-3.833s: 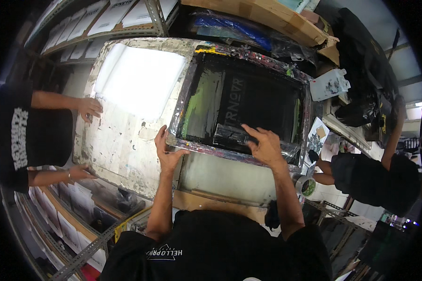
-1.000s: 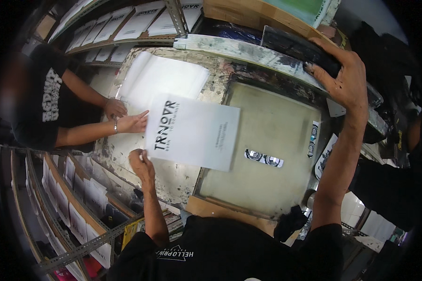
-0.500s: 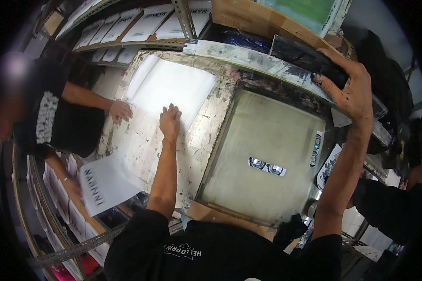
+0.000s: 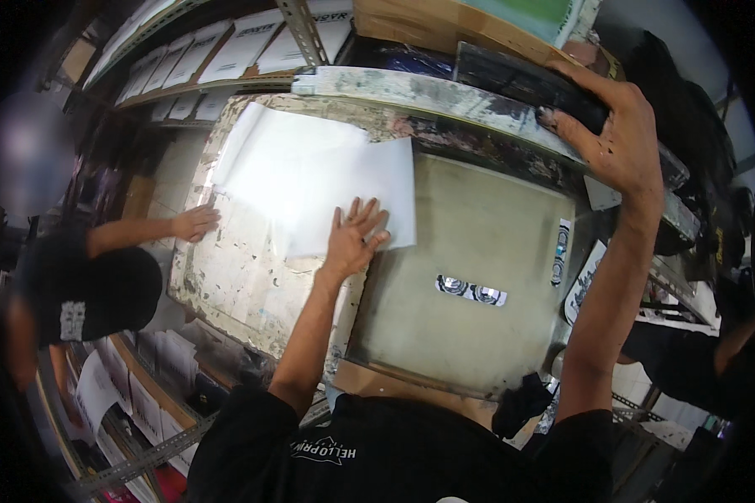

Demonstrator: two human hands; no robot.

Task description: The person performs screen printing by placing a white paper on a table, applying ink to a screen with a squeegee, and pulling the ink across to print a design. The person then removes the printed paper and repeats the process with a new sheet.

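Observation:
My left hand [image 4: 356, 239] lies with spread fingers on a loose white sheet [image 4: 319, 226]. The sheet's right part reaches over the edge of a greenish-grey framed panel [image 4: 495, 226]. Under and beyond it, a white stack of sheets [image 4: 285, 138] lies on the paint-spotted table [image 4: 252, 277]. At the far right my right hand [image 4: 621, 138] is closed round the end of a black, ink-stained bar [image 4: 520, 88]. That bar rests along a white, ink-smeared beam [image 4: 445, 96]; the fingers' far side is partly hidden. Two patterned strips [image 4: 470, 290] [image 4: 561, 251] stick to the panel.
A co-worker's hand [image 4: 195, 223] rests on the table's left edge; their other arm reaches down to a rack holding printed sheets [image 4: 101, 386]. More printed sheets [image 4: 243, 46] fill the far shelf. A black cloth [image 4: 522, 405] hangs by the panel's near right corner. Another person [image 4: 688, 360] is at right.
My left hand has moved right, bringing a white sheet across the panel's edge. The co-worker has shifted left and lowered a printed sheet towards the rack. My right hand keeps its grip.

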